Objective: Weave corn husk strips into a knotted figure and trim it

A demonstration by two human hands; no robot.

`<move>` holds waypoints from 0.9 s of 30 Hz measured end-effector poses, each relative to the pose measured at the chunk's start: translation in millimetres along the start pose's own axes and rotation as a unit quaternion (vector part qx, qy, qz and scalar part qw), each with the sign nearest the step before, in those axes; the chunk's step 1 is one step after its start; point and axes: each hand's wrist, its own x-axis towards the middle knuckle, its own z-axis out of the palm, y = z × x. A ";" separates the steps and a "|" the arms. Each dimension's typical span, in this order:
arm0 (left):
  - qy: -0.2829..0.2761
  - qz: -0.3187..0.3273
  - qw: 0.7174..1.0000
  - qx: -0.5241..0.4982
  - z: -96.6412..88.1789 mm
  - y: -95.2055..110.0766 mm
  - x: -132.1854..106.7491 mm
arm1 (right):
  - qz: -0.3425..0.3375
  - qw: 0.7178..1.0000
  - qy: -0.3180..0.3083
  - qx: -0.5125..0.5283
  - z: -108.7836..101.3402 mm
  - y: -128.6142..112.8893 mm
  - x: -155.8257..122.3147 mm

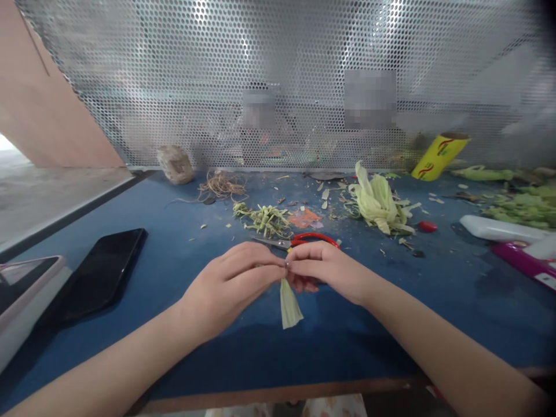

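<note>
My left hand (pixel 234 278) and my right hand (pixel 324 269) meet above the blue table (pixel 174 324), fingers pinched together on the top of a pale green husk strip (pixel 289 304). The strip hangs down from between the fingertips. Just behind my hands lie red-handled scissors (pixel 304 238). Beyond them is a small heap of cut green strips (pixel 266 219) and, further right, a pile of corn husks (pixel 379 201).
A black phone (pixel 104 272) and a second device (pixel 26 289) lie at the left. A tangle of fibre (pixel 221 185) and a stone (pixel 175 164) sit by the perforated metal screen (pixel 278 81). A yellow roll (pixel 439 155), green husks (pixel 525 205) and white and pink items (pixel 512 237) fill the right.
</note>
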 end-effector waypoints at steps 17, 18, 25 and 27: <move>0.129 -0.143 0.952 -0.236 -4.5 -2.1 1.5 | 0.070 0.790 0.123 -0.596 -18.2 9.6 -8.1; 0.133 -0.148 0.949 -0.246 -4.1 -2.5 1.1 | 0.076 0.782 0.129 -0.605 -19.2 10.3 -7.4; 0.147 -0.134 0.944 -0.264 -4.4 -7.3 -0.6 | 0.085 0.789 0.111 -0.598 -24.3 12.8 3.4; 0.155 -0.134 0.945 -0.255 -4.7 -7.5 -0.6 | 0.064 0.797 0.102 -0.592 -24.5 12.4 5.3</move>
